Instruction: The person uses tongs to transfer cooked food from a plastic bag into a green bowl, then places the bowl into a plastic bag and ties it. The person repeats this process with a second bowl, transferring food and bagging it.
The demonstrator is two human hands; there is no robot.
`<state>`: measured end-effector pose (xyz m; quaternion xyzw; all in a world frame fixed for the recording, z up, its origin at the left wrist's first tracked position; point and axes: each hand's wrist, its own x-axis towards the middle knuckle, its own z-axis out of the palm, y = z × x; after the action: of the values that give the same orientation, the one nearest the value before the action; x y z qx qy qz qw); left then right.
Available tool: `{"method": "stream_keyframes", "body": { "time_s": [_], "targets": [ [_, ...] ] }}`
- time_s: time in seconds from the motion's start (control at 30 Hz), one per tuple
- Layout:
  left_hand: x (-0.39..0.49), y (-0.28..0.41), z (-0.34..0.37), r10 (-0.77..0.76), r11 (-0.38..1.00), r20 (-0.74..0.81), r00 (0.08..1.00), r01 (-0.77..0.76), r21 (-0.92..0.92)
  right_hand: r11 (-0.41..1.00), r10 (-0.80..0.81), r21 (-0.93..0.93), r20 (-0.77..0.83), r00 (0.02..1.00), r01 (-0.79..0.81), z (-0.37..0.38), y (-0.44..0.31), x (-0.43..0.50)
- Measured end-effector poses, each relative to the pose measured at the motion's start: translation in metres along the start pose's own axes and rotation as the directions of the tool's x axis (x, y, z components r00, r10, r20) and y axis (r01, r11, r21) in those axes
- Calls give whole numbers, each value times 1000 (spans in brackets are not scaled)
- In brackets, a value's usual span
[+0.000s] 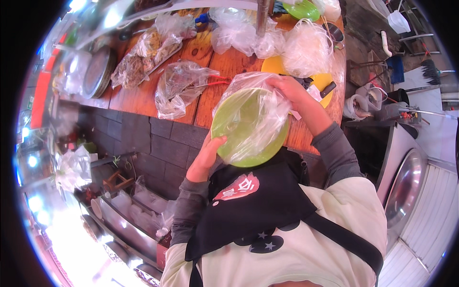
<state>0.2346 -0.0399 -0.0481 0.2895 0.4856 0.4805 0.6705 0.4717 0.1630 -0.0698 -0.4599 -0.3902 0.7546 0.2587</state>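
A round light-green bowl (pixel 236 118) is tilted toward me over the table's front edge. A clear plastic bag (pixel 265 132) is draped across its inside and bunches over its far rim. My left hand (pixel 211 147) grips the bowl's left rim, with the thumb on the inner side. At the upper right of the bowl, my right hand (pixel 288 89) holds the gathered plastic bag; some of its fingers are hidden by the film. Just left of the bowl lies another clear bag (pixel 183 86) with red-handled tongs (pixel 218 79) resting in it.
On the wooden table (pixel 204 46) are bagged food on a tray (pixel 143 53), a round metal lid (pixel 98 71), a heap of plastic bags (pixel 308 48) and a yellow board (pixel 272 65) with a knife (pixel 327 89). A metal post (pixel 263 18) rises at the back. Buckets (pixel 358 107) stand right.
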Motion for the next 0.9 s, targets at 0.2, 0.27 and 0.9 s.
{"method": "stream_keyframes", "body": {
  "time_s": [0.2,0.27,0.9],
  "targets": [
    [23,-20,1,4,854,-315,949,-167,-492,976,175,75,295,939,-206,-8,19,-19],
    [27,-22,2,22,784,-293,956,-198,-588,981,173,40,275,946,-191,-6,26,-38],
    [98,-105,-30,14,921,-149,989,-71,-384,991,50,-124,29,998,-46,-11,84,26]
  ]
}}
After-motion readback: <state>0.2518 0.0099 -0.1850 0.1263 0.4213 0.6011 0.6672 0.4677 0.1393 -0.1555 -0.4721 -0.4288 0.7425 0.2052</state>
